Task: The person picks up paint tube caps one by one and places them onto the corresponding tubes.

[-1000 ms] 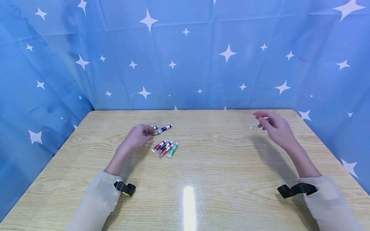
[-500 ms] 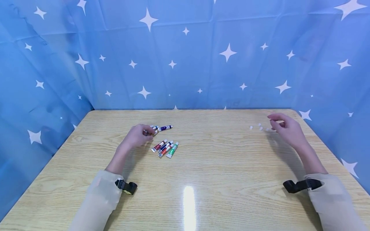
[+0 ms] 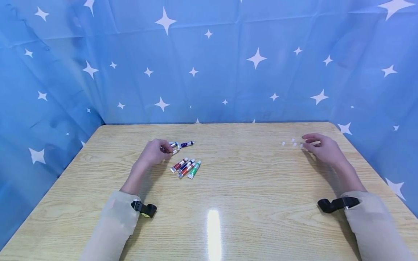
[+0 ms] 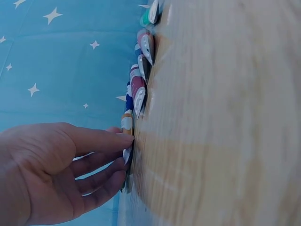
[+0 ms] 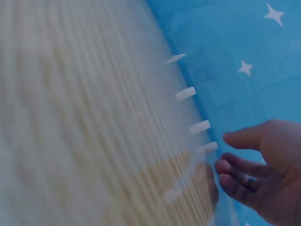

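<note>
At the table's left, my left hand [image 3: 156, 151] is at a loose group of small paint tubes. In the left wrist view, its thumb and fingers pinch a tube with an orange-tan band [image 4: 127, 123], which lies on the table. A purple-blue paint tube [image 3: 187, 144] lies just beyond. My right hand [image 3: 321, 148] hovers at the far right, fingers loosely bent. Beside its fingertips lie several small white pieces [image 3: 295, 144]; the nearest white piece [image 5: 208, 147] is close to the thumb and fingers, with a gap between. Whether they touch it cannot be told.
A second cluster of paint tubes, including a red one [image 3: 179, 165], an orange-red one [image 3: 186, 170] and a green one [image 3: 194, 169], lies nearer the front. Behind the wooden table [image 3: 241, 203] hangs a blue curtain [image 3: 222, 72] with white stars.
My right hand has moved right, then slightly lower; several white pieces now show where only one did. By the left hand, the tan-banded tube has shifted away from the purple-blue one.
</note>
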Demonstrator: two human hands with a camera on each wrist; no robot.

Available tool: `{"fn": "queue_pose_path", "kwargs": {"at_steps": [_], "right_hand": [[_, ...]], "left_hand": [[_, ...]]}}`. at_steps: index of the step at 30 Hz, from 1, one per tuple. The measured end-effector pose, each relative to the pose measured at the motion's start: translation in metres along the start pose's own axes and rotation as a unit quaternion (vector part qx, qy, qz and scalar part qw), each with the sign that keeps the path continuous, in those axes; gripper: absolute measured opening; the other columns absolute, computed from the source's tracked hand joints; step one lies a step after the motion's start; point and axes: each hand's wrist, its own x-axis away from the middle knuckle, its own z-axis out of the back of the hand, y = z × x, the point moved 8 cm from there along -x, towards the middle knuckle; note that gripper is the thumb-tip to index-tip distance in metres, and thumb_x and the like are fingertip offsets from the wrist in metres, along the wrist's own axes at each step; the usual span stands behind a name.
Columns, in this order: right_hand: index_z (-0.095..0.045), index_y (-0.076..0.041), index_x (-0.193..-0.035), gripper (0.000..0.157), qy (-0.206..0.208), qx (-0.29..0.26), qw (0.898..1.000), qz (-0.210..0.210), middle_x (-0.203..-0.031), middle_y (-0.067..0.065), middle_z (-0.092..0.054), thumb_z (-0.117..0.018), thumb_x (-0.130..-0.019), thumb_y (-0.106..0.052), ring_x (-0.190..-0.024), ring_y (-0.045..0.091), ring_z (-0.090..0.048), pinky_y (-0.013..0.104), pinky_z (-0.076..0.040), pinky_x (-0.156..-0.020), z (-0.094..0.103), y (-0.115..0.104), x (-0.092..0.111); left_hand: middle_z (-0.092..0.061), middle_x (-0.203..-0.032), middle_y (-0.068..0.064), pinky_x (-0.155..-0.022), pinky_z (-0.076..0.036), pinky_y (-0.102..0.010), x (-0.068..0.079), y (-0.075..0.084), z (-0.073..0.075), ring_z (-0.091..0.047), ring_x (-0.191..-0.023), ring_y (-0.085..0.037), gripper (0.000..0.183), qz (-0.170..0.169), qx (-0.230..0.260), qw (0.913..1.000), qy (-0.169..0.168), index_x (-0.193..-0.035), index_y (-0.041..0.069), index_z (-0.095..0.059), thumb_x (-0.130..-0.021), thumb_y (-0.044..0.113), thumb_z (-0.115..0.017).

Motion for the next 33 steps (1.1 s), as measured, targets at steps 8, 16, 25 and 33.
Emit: {"fn": "queue_pose_path", "kwargs": {"at_steps": [8, 16, 25, 33], "right_hand": [[-0.051, -0.002, -0.123, 0.047, -0.003, -0.005, 0.999, -0.034, -0.113, 0.024, -0.052, -0.052, -0.092, -0.037, -0.102, 0.039, -0.049, 0.041, -0.042, -0.073, -0.006, 0.013, -0.003], [-0.059, -0.004, -0.114, 0.04, 0.012, 0.013, 0.999, -0.033, -0.101, 0.02, -0.059, -0.056, -0.09, -0.036, -0.09, 0.028, -0.051, 0.032, -0.037, -0.066, -0.007, 0.015, -0.008], [-0.063, -0.004, -0.104, 0.036, 0.021, 0.036, 0.999, -0.033, -0.092, 0.015, -0.06, -0.055, -0.091, -0.036, -0.078, 0.023, -0.05, 0.031, -0.037, -0.061, -0.005, 0.013, -0.01], [-0.061, -0.004, -0.105, 0.039, 0.026, 0.024, 0.998, -0.056, -0.093, 0.014, -0.06, -0.055, -0.09, -0.04, -0.078, 0.023, -0.052, 0.027, -0.042, -0.056, -0.003, 0.011, -0.009]], "left_hand": [[-0.06, -0.09, -0.009, -0.061, -0.048, -0.029, -0.002, -0.007, -0.007, -0.054, -0.077, -0.02, 0.023, 0.03, 0.036, 0.9983, -0.033, -0.098, 0.003, -0.063, -0.076, 0.005, -0.07], [-0.059, -0.084, -0.007, -0.055, -0.045, -0.026, -0.003, -0.011, -0.01, -0.052, -0.069, -0.019, 0.021, 0.048, 0.038, 0.9973, -0.04, -0.097, 0.004, -0.065, -0.077, 0.007, -0.069], [-0.059, -0.083, -0.008, -0.055, -0.045, -0.028, -0.001, -0.013, -0.008, -0.052, -0.067, -0.019, 0.017, 0.057, 0.032, 0.9974, -0.031, -0.092, 0.005, -0.066, -0.077, 0.011, -0.07], [-0.061, -0.081, -0.011, -0.057, -0.049, -0.031, 0.001, -0.012, 0.001, -0.057, -0.068, -0.023, 0.018, 0.047, 0.074, 0.996, -0.017, -0.092, 0.002, -0.065, -0.077, 0.011, -0.07]]}}
